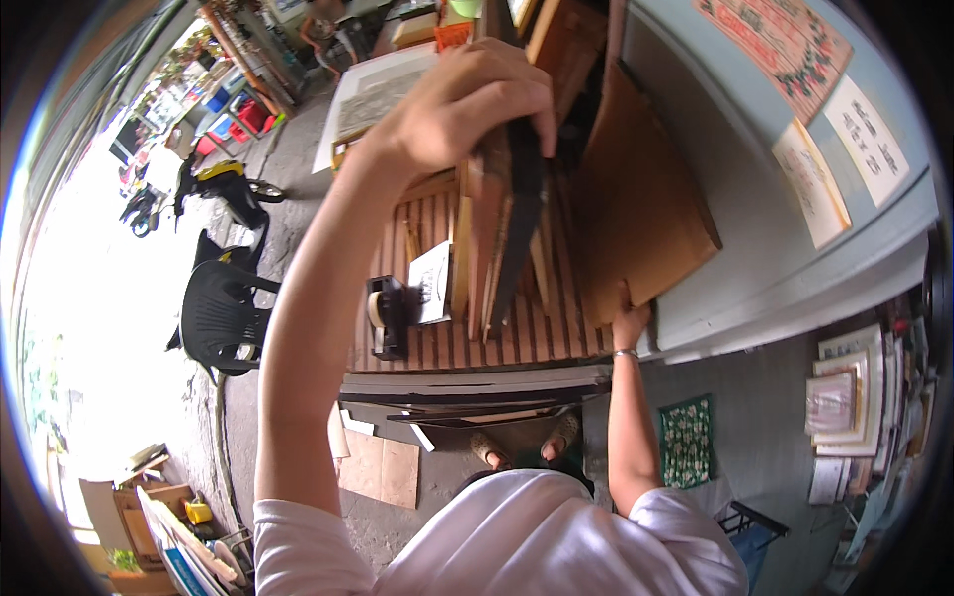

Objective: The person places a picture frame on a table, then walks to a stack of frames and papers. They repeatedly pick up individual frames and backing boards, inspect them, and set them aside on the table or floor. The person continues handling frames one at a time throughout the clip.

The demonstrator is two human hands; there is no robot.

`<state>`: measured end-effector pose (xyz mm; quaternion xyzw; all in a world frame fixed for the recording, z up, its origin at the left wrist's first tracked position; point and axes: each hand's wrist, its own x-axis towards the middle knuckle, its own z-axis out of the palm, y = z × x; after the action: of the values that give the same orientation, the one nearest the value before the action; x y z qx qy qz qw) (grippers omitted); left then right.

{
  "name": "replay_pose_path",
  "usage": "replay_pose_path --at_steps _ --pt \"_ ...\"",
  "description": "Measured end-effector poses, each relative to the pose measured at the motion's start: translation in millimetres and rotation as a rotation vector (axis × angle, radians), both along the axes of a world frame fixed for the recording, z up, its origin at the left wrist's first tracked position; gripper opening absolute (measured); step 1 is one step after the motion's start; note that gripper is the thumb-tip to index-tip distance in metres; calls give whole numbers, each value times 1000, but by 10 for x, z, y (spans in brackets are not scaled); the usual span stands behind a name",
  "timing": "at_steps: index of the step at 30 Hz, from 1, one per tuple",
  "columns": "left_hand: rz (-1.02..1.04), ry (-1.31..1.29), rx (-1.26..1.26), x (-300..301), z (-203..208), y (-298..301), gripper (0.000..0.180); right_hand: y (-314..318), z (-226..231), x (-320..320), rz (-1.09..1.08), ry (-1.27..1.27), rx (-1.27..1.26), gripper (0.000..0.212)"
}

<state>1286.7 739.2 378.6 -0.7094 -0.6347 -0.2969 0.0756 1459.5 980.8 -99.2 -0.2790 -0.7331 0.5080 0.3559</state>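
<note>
My left hand (475, 107) reaches high over a row of flat wooden frames standing on edge, its fingers curled over the top of a dark-edged frame (524, 194). That frame looks slightly blurred. Pale wooden frames (481, 238) stand upright just left of it. Lower right, my right hand (628, 323) pinches the near edge of a large brown cardboard sheet (646, 199), which leans against the grey wall. Under the frames is a slatted wooden table top (437, 348). On it, left of the frames, are a black tape dispenser (388, 316) and a white card (431, 283).
Grey wall (715, 149) with posted signs rises on the right. Stacked frames (845, 397) stand far right. Cardboard pieces (383, 467) lie on the floor by my feet. A black plastic chair (224, 313) and a motorbike (224, 184) are at left; a person (320, 35) is far off.
</note>
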Motion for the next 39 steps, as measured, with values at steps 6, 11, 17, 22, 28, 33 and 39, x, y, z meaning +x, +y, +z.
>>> replay_pose_path --at_steps 6,11,17,22,28,33,39 --pt "-46 -7 39 -17 -15 56 48 -31 -12 38 -8 -116 105 37" --pt "-25 -28 -35 -14 -8 66 51 -123 -84 20 -47 -59 32 38" --pt "-115 19 -38 -28 22 137 46 -131 -286 4 -134 -96 37 42" --pt "-89 171 28 -77 -20 116 43 -907 63 369 -233 -86 172 61" --pt "-97 230 40 -99 -54 150 41 -1193 940 -142 272 -313 408 63" --pt "-71 64 -23 -33 -6 152 46 -1097 1054 -442 373 -420 486 59" --pt "-26 47 -64 -23 23 89 53 -908 789 -515 170 -359 311 40"
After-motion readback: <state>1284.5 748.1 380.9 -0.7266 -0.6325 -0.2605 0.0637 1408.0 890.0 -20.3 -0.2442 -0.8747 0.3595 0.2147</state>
